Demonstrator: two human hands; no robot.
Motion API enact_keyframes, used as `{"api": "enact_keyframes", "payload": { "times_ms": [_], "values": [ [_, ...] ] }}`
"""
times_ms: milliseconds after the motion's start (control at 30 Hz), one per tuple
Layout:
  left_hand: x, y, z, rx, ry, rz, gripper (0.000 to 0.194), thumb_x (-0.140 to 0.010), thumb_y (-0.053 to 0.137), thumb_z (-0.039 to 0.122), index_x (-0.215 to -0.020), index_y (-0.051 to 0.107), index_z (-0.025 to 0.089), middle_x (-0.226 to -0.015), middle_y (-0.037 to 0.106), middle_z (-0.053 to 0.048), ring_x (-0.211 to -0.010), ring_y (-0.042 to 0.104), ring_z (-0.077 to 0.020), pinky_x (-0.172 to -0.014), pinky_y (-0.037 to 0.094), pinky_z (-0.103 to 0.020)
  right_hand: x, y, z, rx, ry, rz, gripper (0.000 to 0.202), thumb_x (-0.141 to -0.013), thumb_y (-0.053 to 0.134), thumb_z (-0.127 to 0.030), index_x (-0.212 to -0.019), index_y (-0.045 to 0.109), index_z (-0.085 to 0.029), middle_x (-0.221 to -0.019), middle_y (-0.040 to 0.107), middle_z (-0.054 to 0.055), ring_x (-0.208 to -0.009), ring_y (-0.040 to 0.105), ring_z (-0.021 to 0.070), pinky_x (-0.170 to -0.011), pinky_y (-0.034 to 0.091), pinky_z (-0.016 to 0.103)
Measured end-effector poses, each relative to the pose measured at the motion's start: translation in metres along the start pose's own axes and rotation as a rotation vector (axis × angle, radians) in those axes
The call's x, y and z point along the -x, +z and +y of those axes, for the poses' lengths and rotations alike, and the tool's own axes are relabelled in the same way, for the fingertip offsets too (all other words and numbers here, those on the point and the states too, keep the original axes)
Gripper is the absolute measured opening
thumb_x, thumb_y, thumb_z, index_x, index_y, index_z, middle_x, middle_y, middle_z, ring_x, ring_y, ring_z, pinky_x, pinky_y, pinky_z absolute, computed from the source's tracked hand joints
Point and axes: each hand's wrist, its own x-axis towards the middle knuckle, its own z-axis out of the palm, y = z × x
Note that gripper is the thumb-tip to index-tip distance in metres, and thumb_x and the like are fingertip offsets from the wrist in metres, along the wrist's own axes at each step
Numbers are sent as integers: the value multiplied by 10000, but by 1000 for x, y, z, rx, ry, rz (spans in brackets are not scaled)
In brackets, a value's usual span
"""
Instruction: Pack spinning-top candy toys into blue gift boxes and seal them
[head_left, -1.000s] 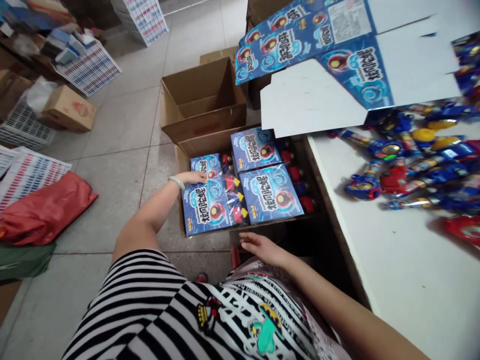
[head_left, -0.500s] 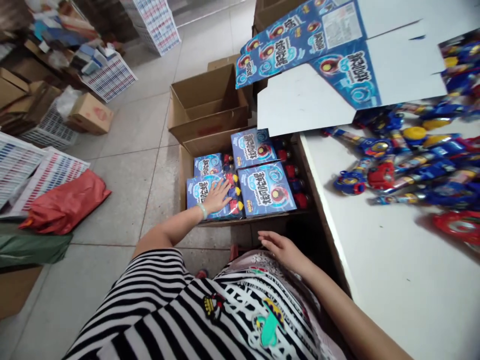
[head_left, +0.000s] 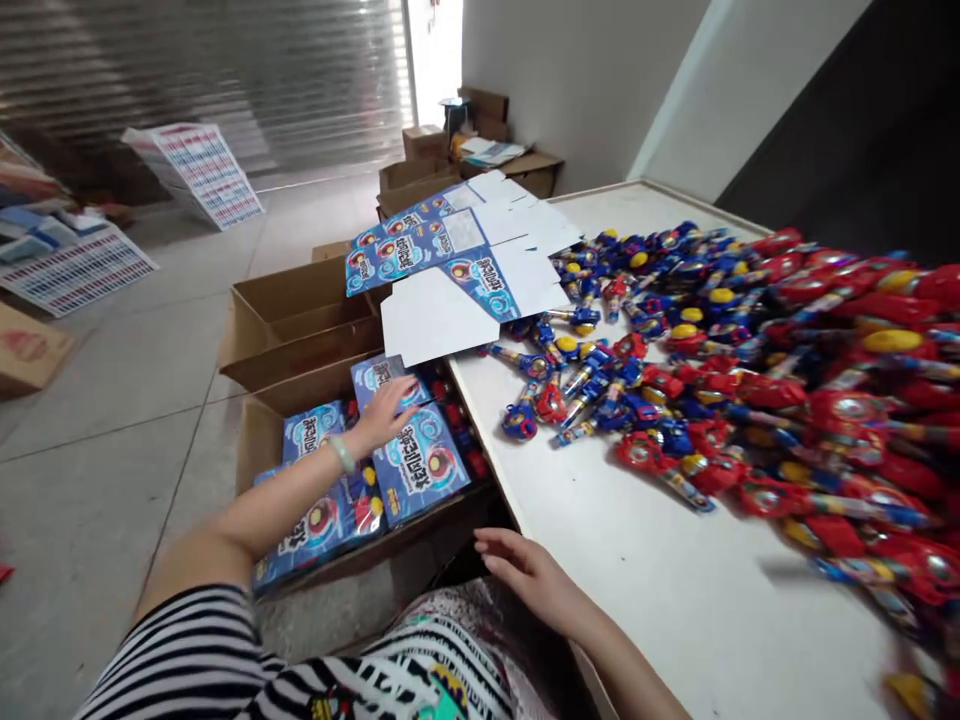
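Note:
My left hand (head_left: 382,415) reaches over a cardboard carton (head_left: 259,450), its fingers stretched out and holding nothing. Below it in the carton are blue printed toy boxes (head_left: 424,465), with red and yellow toy parts showing at their sides. I cannot tell whether the hand touches the boxes. Just beyond its fingertips, flat printed box sheets (head_left: 442,320) overhang the table corner, white and blue sides showing. My right hand (head_left: 529,580) is in front of my body beside the table edge, fingers loosely curved and apart, with nothing in it.
A large pile of red and blue plastic toys (head_left: 675,400) spreads over the white table (head_left: 600,600) on the right. An open carton (head_left: 300,310) stands behind the packed one. White plastic crates (head_left: 210,175) stand on the tiled floor (head_left: 112,440) at left.
My view has swung up and to the right, showing more of the toy pile. My left hand has moved from the left boxes to above the right ones. The right hand stays low and empty.

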Motion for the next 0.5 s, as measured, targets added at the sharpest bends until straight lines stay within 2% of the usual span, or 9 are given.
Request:
{"api": "enact_keyframes", "payload": {
  "times_ms": [67, 133, 200, 233, 300, 400, 467, 500],
  "values": [
    [-92, 0, 41, 2, 101, 24, 509, -989, 433, 421, -1411, 503, 144, -1494, 498, -153, -1431, 409, -261, -1251, 272, -404, 3, -9, 0, -17, 0, 56, 532, -858, 626, -537, -1262, 654, -192, -1235, 705, 143, -1166, 661, 279, -1061, 500, 471],
    [-174, 7, 77, -60, 65, 16, 534, -956, 519, 378, -1432, 485, 137, -1537, 443, -159, -1487, 310, -305, -1267, 211, -460, 5, -12, 1, -35, -8, 99, 547, -857, 625, -564, -1267, 656, -204, -1261, 694, 147, -1182, 656, 280, -1079, 489, 468],
    [-234, 20, 103, -138, -19, -24, 722, -896, 629, 401, -1513, 377, 122, -1629, 271, -185, -1537, 135, -394, -1256, 144, -581, 7, -13, 6, -58, -10, 123, 569, -848, 626, -607, -1274, 662, -232, -1278, 689, 141, -1196, 652, 284, -1092, 481, 465],
    [-253, 27, 112, -175, -68, -41, 819, -863, 676, 418, -1539, 328, 113, -1650, 200, -202, -1539, 75, -432, -1242, 130, -624, 9, -13, 10, -71, -7, 134, 586, -835, 628, -636, -1273, 668, -247, -1282, 689, 138, -1200, 651, 288, -1095, 479, 464],
    [-274, 41, 125, -234, -142, -60, 890, -836, 710, 424, -1548, 298, 85, -1645, 169, -245, -1521, 93, -475, -1217, 180, -649, 14, -15, 20, -96, 15, 154, 625, -802, 631, -693, -1256, 686, -268, -1274, 695, 136, -1202, 652, 300, -1089, 487, 459],
    [-278, 48, 138, -286, -158, -51, 690, -923, 583, 312, -1510, 350, 32, -1582, 288, -291, -1457, 289, -456, -1160, 339, -587, 21, -20, 35, -129, 70, 178, 665, -761, 633, -745, -1225, 711, -274, -1240, 712, 134, -1191, 660, 310, -1062, 512, 442],
    [-276, 36, 145, -304, -147, -42, 564, -960, 463, 198, -1481, 379, -2, -1523, 368, -311, -1393, 403, -425, -1098, 423, -539, 23, -23, 38, -141, 84, 179, 666, -762, 633, -740, -1227, 713, -269, -1224, 719, 130, -1181, 665, 306, -1055, 518, 430],
    [-277, 22, 148, -312, -146, -46, 522, -958, 430, 147, -1456, 410, -10, -1479, 421, -315, -1351, 459, -406, -1065, 456, -512, 23, -23, 36, -141, 80, 174, 664, -765, 636, -732, -1229, 712, -263, -1225, 719, 131, -1179, 666, 303, -1056, 517, 426]
  ]
}}
